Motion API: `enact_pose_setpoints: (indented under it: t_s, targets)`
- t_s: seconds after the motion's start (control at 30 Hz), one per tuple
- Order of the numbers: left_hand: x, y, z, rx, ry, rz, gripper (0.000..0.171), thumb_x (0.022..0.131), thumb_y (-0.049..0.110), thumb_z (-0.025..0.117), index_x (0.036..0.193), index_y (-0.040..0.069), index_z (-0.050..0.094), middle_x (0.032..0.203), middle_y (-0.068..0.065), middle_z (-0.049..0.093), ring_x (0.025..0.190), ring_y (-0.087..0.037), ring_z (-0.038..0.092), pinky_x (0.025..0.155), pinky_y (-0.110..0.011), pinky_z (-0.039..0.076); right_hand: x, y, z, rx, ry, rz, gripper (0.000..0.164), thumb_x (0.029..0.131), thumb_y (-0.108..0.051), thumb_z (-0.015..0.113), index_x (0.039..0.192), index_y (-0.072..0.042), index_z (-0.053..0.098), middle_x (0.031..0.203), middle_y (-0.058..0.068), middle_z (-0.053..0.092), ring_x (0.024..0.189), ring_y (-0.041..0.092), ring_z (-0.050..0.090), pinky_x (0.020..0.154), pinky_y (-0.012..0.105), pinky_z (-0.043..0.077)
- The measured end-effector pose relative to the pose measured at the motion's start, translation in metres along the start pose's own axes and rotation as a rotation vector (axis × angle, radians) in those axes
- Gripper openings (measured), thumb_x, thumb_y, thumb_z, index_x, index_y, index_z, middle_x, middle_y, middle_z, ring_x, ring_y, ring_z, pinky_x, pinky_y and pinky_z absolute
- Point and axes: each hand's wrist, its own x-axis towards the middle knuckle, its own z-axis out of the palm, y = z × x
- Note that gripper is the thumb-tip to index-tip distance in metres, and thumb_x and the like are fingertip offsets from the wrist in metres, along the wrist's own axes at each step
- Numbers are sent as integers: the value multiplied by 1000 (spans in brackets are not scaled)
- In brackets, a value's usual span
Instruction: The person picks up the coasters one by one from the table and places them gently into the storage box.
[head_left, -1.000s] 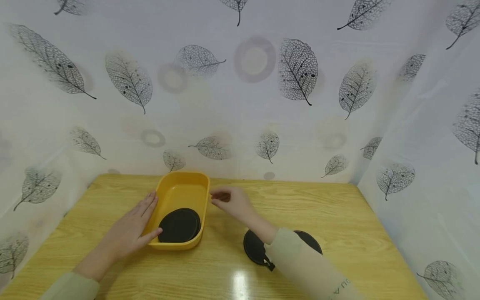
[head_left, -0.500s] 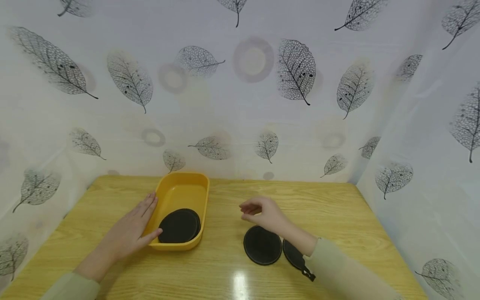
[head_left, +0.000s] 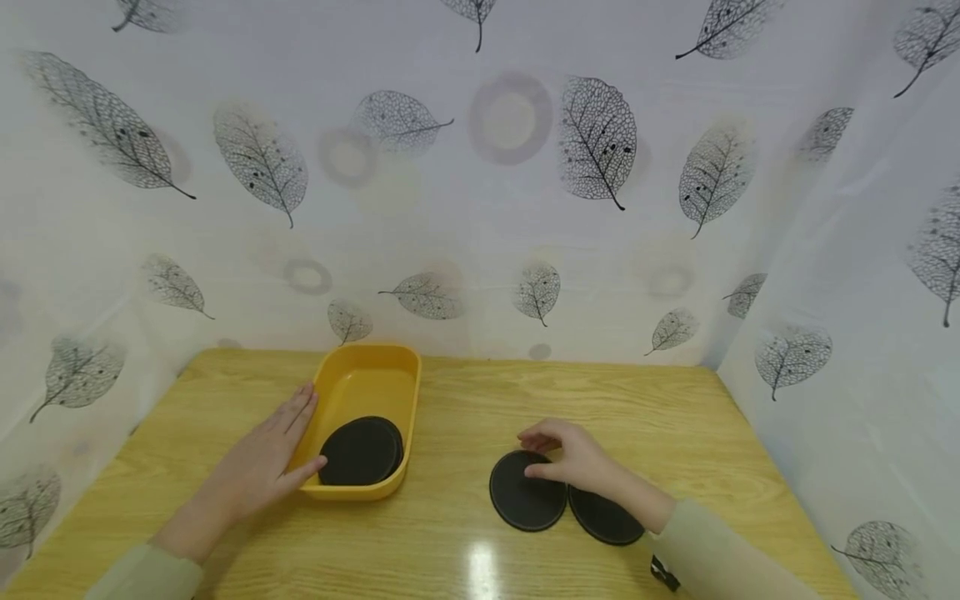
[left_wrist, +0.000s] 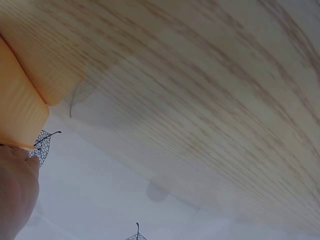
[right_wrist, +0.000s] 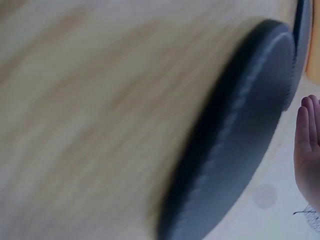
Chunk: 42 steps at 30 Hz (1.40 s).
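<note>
The yellow tray point(head_left: 367, 387) stood on the wooden table point(head_left: 442, 542) with a stack of black discs point(head_left: 360, 450) toward its six o'clock end; overlapping rims showed more than one, but the count could not be made out. The left hand point(head_left: 251, 467) rested against the tray at nine o'clock, fingers straight and close together along the outer wall, thumb spread away over the rim near seven o'clock; whether the thumb tip touched the stack could not be told. At about four o'clock from the tray lay the first loose disc point(head_left: 521, 500), the second loose disc point(head_left: 607, 521) just beside it at four o'clock, its upper part hidden under the wrist. The right hand point(head_left: 581, 458) hung over the first loose disc's one o'clock edge, fingers loosely bent, thumb apart from them, gripping nothing; whether it touched that disc was unclear. The sleeve cut off part of a small dark strap point(head_left: 663, 575). In both wrist views the hands were cropped by the frame, the left at eight o'clock, the right at three.
</note>
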Motion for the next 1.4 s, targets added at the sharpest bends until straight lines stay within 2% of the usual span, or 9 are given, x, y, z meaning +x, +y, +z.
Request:
enact_pose_setpoints:
  t_s: [0.3,0.43,0.73,1.0,1.27,1.4]
  targets:
    - [2,0,0,8,10,11,90,103,49,64,162,-10,30,171,-30,30,158,-44,33,120,-6,-17,-12,12,-3,-77,-10,-25,59,82,-17,93,130,4,68,121,14,75,107,28,72,95,34,62]
    - [2,0,-1,5,21,16,90,102,48,65,162,-10,31,170,-30,30,159,-43,33,121,-7,-16,-14,18,-6,-99,-54,-36,70,78,-22,96,136,1,65,127,12,72,111,25,70,99,33,60]
    - [2,2,-1,8,21,16,89,102,47,65,162,-10,31,170,-30,30,159,-43,33,121,-7,-16,-16,25,-12,-94,-164,-77,92,73,-27,100,148,2,56,139,14,64,123,29,65,108,34,56]
    - [1,3,-3,4,15,9,90,102,47,65,162,-10,31,171,-31,30,159,-44,33,120,-7,-16,-11,21,-12,-143,-209,-79,93,74,-25,99,150,4,54,138,15,62,121,28,63,106,37,56]
    - [1,3,-1,1,9,-5,90,102,48,64,162,-10,30,172,-29,28,159,-43,32,119,-6,-16,-4,18,-14,-67,-300,-16,80,78,-17,96,146,-1,59,128,11,55,114,19,54,100,29,55]
    - [1,3,-1,4,16,-1,90,103,47,64,163,-10,30,171,-31,30,159,-43,32,120,-6,-16,2,14,-16,-68,-333,12,76,78,-16,96,142,-1,57,129,10,53,116,17,52,103,30,54]
